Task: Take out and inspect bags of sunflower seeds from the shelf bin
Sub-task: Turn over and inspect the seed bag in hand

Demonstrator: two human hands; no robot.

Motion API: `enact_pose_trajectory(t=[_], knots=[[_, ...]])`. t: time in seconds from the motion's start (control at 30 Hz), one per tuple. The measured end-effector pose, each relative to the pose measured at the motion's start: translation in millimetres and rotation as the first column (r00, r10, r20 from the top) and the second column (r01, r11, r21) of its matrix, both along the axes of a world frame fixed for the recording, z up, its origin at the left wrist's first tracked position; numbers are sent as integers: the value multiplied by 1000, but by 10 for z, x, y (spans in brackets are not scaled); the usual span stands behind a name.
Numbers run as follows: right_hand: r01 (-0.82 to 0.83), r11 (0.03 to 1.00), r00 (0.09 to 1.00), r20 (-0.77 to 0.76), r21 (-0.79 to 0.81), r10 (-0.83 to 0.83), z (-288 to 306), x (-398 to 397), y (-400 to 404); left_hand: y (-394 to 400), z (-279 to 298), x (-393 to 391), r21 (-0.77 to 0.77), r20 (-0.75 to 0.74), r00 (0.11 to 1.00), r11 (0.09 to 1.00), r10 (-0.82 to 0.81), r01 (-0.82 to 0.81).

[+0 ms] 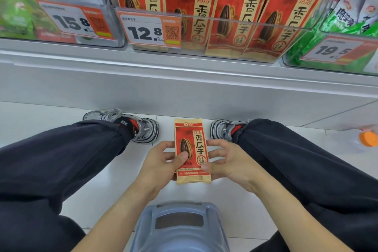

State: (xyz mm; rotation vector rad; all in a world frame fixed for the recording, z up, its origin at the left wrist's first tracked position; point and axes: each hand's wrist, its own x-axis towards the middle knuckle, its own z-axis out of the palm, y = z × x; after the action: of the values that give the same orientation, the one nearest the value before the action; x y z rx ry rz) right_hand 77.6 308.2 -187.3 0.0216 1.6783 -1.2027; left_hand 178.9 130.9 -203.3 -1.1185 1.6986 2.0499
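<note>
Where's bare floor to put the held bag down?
Free: white floor tiles between the two shoes, ahead of the bag; also floor left of the left shoe. Crowded: the clear bin is packed with bags; stool fills the near floor.

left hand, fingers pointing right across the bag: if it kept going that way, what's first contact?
Most likely the right hand, gripping the opposite edge of the same sunflower seed bag that the left hand holds. Nothing else shows between them; depth is uncertain.
</note>
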Motion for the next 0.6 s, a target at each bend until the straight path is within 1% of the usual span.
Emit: enact_pose_trajectory(t=[0.1, 0.17, 0.3, 0.37, 0.43, 0.5, 0.57, 0.6], knots=[[-15, 994, 990, -137, 104, 29, -44, 58, -50, 23, -36, 19, -270, -11, 997, 960, -79, 73], [26, 996, 991, -132, 80, -15, -60, 108, -89, 46, -19, 40, -345, -18, 983, 924, -184, 167], [74, 997, 996, -46, 17, -73, -102, 198, -139, 140, 82, 59, -345, -54, 934, 884, -354, 315], [76, 997, 997, 3, 2, -76, -93, 205, -149, 157, 102, 64, -380, -50, 913, 853, -405, 358], [57, 998, 998, 18, -3, -57, -81, 187, -141, 145, 112, 72, -381, -52, 903, 844, -426, 377], [36, 999, 999, 6, -13, -36, -94, 165, -125, 133, 134, 80, -308, -79, 916, 883, -394, 354], [19, 1000, 1000, -8, -17, -19, -114, 150, -115, 126, 165, 65, -216, -111, 950, 941, -291, 262], [4, 1000, 1000, -13, -11, -5, -124, 149, -112, 115, 169, 47, -218, -111, 965, 953, -239, 211]])
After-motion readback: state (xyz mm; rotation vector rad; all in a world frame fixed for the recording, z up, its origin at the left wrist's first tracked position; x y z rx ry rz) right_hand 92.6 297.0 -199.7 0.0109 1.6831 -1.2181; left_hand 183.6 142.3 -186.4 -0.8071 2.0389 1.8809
